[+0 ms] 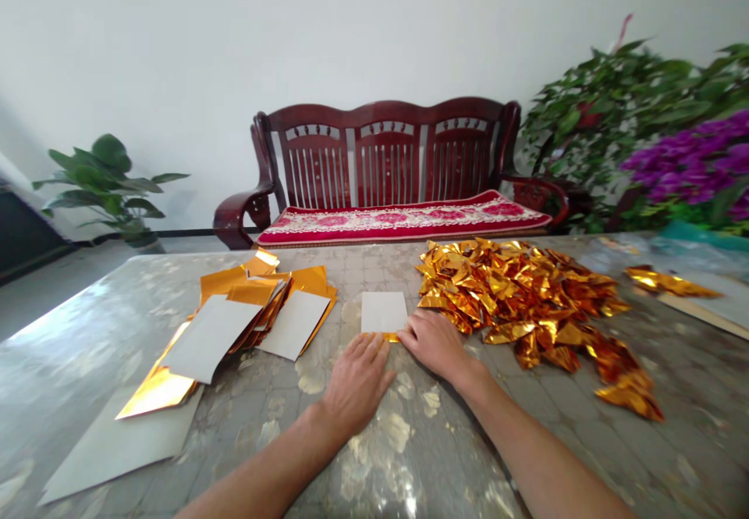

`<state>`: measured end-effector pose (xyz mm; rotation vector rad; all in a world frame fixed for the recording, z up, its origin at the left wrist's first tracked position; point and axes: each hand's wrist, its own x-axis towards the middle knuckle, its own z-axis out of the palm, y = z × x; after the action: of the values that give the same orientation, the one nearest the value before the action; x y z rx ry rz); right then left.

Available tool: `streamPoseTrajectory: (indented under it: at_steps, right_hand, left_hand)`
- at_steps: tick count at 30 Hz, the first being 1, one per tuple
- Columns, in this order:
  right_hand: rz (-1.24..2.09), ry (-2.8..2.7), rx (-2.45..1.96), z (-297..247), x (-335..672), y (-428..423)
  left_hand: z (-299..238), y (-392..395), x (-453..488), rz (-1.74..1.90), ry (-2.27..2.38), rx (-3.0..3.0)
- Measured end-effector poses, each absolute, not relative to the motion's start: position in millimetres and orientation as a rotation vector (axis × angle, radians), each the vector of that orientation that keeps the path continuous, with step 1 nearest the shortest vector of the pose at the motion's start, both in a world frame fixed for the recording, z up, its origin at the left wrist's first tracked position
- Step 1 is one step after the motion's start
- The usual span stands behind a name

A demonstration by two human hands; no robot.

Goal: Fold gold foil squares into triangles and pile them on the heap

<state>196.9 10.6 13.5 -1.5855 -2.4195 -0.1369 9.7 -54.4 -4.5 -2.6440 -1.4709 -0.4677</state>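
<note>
A sheet of foil paper (383, 311) lies white side up on the table in front of me, its near edge folded over into a narrow gold strip. My left hand (360, 378) rests flat, with stretched fingers touching that strip at its left part. At the strip's right end, my right hand (434, 339) has its fingers curled in and grips the paper's corner; its fingertips are partly hidden. To the left lies a loose stack of gold foil sheets (234, 289), some white side up. Folded gold foil pieces (515, 285) form a heap on the right.
A patterned, glossy cover lies over the table (328, 456). A large pale sheet (126, 445) sits at its left, partly under the stack. Plastic wrapping (702, 246) and a board (702, 308) are at the far right. Behind stand a wooden bench (386, 144) and plants (620, 105).
</note>
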Motion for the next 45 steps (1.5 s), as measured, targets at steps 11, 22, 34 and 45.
streamPoseTrajectory:
  at_steps: [11, 22, 34, 45]
  right_hand:
    - [-0.106, -2.315, -1.685, 11, 199, 9]
    - [-0.073, -2.221, -1.763, 16, 176, -2]
    - [-0.012, -2.199, -1.756, 7, 197, 11]
    - [0.032, -2.172, -1.650, 14, 189, -4]
  left_hand:
    - [-1, -59, 10, -0.365, -1.571, -2.625]
    - [2, -58, 21, -0.367, -1.561, -2.552]
    - [9, -52, 3, -0.288, -1.553, -2.572]
    - [9, -64, 24, -0.278, -1.810, -2.626]
